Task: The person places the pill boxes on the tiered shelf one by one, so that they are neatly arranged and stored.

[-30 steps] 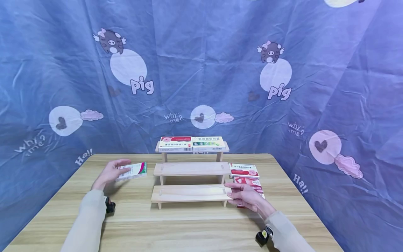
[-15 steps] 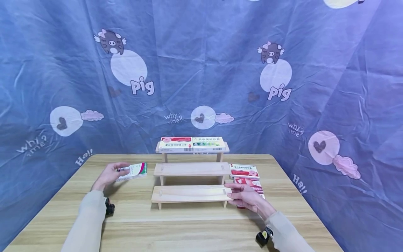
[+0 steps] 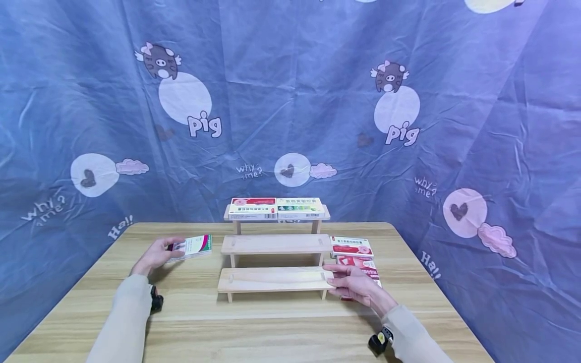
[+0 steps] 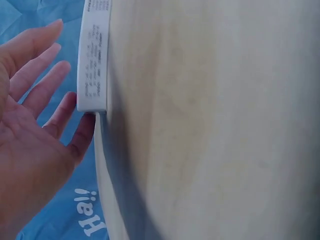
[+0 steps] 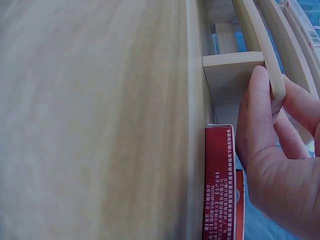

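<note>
Okay so, closest in, the right hand [image 3: 360, 286] is pinching the right end of the bottom step [image 3: 277, 279] of a wooden stand, thumb and fingers either side of the board, with a red box [image 3: 363, 263] partly hidden behind that hand on the table [image 3: 227, 333]. Bit further back, the left hand [image 3: 156, 254] has its fingers loosely spread at the left end of a white-and-green box [image 3: 197, 244] lying flat, well left of the middle step [image 3: 277, 244], while a red-and-white box [image 3: 350, 247] lies just right of that step. Way back, two boxes [image 3: 252, 205] sit side by side on the top step [image 3: 227, 214], in front of a blue pig-print curtain [image 3: 290, 111].
</note>
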The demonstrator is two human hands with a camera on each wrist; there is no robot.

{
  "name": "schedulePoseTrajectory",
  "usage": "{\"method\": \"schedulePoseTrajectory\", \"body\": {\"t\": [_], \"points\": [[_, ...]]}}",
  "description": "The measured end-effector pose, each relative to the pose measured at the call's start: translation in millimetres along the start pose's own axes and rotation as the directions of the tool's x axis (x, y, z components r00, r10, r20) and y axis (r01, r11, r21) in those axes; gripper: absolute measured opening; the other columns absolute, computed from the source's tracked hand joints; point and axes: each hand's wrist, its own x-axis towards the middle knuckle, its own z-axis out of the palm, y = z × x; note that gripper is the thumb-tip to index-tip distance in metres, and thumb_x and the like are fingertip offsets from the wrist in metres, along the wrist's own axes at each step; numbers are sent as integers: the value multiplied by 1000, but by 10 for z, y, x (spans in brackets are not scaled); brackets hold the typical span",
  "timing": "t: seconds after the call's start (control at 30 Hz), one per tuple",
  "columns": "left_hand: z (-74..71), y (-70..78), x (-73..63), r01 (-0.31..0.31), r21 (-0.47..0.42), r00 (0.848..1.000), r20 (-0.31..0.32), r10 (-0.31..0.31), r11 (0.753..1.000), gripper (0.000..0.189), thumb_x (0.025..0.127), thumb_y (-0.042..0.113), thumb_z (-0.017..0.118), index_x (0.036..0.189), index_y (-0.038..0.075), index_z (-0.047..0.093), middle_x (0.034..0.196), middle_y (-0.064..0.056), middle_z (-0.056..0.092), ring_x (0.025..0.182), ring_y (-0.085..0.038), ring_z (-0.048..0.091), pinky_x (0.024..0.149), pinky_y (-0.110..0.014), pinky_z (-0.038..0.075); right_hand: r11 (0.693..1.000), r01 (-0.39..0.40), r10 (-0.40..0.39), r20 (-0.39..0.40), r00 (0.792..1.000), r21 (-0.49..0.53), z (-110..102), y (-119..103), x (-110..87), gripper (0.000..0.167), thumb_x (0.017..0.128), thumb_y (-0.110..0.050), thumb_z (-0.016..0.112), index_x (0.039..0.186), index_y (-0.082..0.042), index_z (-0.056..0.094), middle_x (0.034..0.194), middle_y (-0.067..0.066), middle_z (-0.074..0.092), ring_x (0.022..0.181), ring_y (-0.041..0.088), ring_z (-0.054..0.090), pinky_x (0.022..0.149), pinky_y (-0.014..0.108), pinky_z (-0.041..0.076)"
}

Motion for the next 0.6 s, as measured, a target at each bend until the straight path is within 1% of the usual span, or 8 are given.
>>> {"method": "schedulePoseTrajectory", "body": {"t": [0.07,0.17,0.27,0.37,0.43,0.6], "points": [[6,-7,-7,20,1,1000,3,-20,1000,59,88,13,70,139,-6,48,143,-33,41,123,-43,47,102,-53,39,1000,-3,3,-2,1000,4,1,-4,-4,54,92,2,60,143,6,41,112,9,65,95,21,70,87,34,59],[8,-4,-9,21,5,1000,13,-21,1000,61,86,12,71,139,-6,47,148,-34,35,124,-46,45,104,-57,36,1000,-2,2,0,1000,7,2,-10,-9,54,93,3,59,144,7,40,112,9,65,95,20,70,86,33,60],[8,1,-5,16,10,1000,22,-16,1000,63,85,10,72,139,-8,46,153,-33,27,130,-50,38,109,-62,30,1000,2,-2,4,1000,7,2,-9,-8,54,93,4,58,144,7,40,112,9,65,94,20,70,85,31,60],[2,-1,-8,11,25,1000,29,-11,1000,63,83,8,72,139,-8,46,154,-34,23,132,-52,35,111,-64,27,1000,2,-2,6,1000,7,1,-6,-4,53,93,3,58,143,7,41,112,9,65,94,20,70,84,31,60],[-5,-3,-12,9,33,999,32,-10,999,63,82,7,72,139,-8,46,153,-34,23,132,-52,35,111,-64,26,1000,1,-1,5,1000,7,1,-4,-3,53,93,3,58,143,7,41,112,9,65,94,20,70,84,31,60],[-19,-2,-20,29,52,999,34,-30,998,63,82,5,71,139,-6,47,152,-34,25,130,-51,36,110,-65,26,1000,7,-7,9,1000,10,-3,-2,-4,52,93,5,57,143,8,41,110,8,66,94,19,70,84,31,60]]}}
